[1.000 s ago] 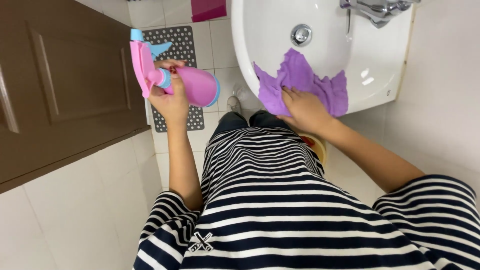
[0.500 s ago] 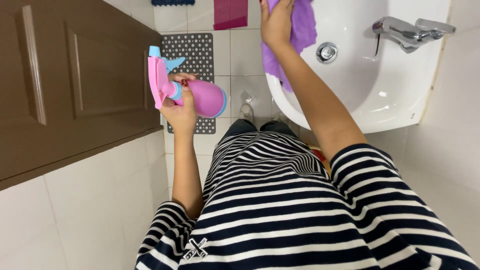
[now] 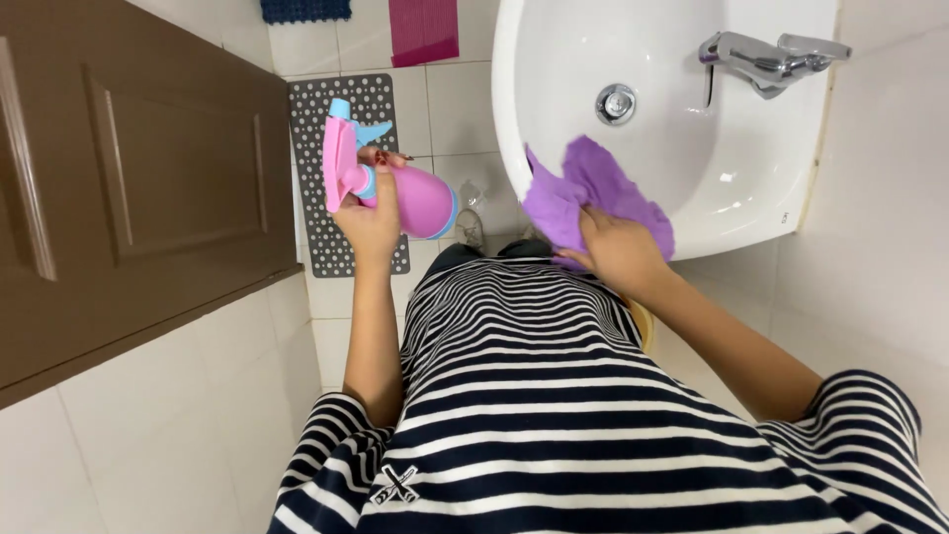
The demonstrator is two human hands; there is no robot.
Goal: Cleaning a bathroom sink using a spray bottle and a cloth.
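Note:
My left hand (image 3: 371, 220) grips a pink spray bottle (image 3: 395, 190) with a blue nozzle, held out over the floor to the left of the basin. My right hand (image 3: 618, 247) presses a purple cloth (image 3: 583, 193) against the near rim of the white washbasin (image 3: 682, 148). The cloth drapes over the front edge and into the bowl. My striped shirt fills the lower part of the view.
A chrome tap (image 3: 766, 57) stands at the basin's right side and a metal drain (image 3: 615, 103) sits in the bowl. A brown door (image 3: 129, 188) is at the left. A grey perforated mat (image 3: 341, 158), a pink mat (image 3: 423, 30) and a blue mat (image 3: 304, 10) lie on the tiled floor.
My right hand has drawn the purple cloth back from the far part of the bowl to the near rim. The spray bottle stays in my left hand, about where it was.

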